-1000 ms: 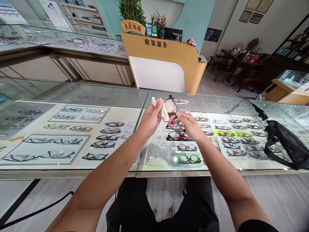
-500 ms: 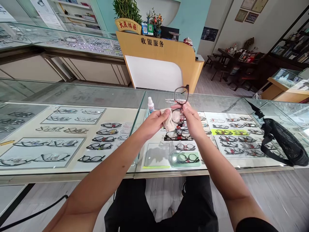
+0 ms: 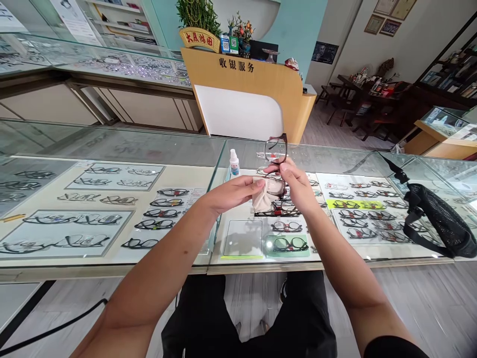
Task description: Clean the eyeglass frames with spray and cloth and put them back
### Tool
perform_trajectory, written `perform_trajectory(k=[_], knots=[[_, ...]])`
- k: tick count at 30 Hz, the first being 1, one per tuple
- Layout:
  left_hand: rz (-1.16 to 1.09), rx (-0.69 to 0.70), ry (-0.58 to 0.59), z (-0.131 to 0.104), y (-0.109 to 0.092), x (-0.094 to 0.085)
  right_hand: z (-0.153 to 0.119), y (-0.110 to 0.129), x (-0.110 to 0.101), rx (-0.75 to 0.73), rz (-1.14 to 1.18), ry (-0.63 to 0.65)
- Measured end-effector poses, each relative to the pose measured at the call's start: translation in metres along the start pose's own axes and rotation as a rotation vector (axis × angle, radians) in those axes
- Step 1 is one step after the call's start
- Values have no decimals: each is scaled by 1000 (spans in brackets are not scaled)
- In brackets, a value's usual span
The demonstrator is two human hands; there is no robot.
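Note:
A pair of dark-framed eyeglasses [image 3: 286, 148] is held upright on its side above the glass counter by my right hand [image 3: 296, 183], whose fingers pinch it near the bridge. My left hand [image 3: 238, 192] is closed on a cream cleaning cloth [image 3: 262, 199], which lies against the lower lens. Part of that lens is covered by the cloth, and my left fingertips are partly hidden behind it. A white spray bottle [image 3: 234, 164] stands on the counter just beyond my left hand.
Under the glass counter [image 3: 179, 144] lie rows of eyeglasses [image 3: 286, 226]. A black mesh bag [image 3: 439, 219] with a strap rests on the right. Across the aisle stand a wooden cashier desk [image 3: 294, 109] and another glass display case [image 3: 112, 62]. A black cable [image 3: 55, 323] hangs at lower left.
The eyeglasses have dipped slightly and turned in my right hand. My left hand has shifted a little lower, and the cloth now covers more of the lower lens.

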State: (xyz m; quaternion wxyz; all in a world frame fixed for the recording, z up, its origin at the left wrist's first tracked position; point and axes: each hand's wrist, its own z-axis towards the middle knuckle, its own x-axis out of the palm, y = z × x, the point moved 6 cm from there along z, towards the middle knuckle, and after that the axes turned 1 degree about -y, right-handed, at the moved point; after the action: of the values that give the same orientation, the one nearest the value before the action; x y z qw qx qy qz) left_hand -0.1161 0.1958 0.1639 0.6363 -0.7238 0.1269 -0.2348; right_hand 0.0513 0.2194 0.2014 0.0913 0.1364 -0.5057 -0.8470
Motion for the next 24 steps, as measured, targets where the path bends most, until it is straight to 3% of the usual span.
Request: perform_trajectory(k=[4,9,12,16,24], knots=[[-66,-30,2,1,6,-1,-1,0,3,-4,-22,49],[-103,-56,160,-3,7,0,-1,1,4,8,-75,77],[-87,-67,197,-5,8,-1,-2,3,5,-14,-69,68],[-87,-44,162,-3,8,0,-2,3,6,-23,-61,45],[-138,-13,-18,5,6,1,-4,-3,11,50,36,28]])
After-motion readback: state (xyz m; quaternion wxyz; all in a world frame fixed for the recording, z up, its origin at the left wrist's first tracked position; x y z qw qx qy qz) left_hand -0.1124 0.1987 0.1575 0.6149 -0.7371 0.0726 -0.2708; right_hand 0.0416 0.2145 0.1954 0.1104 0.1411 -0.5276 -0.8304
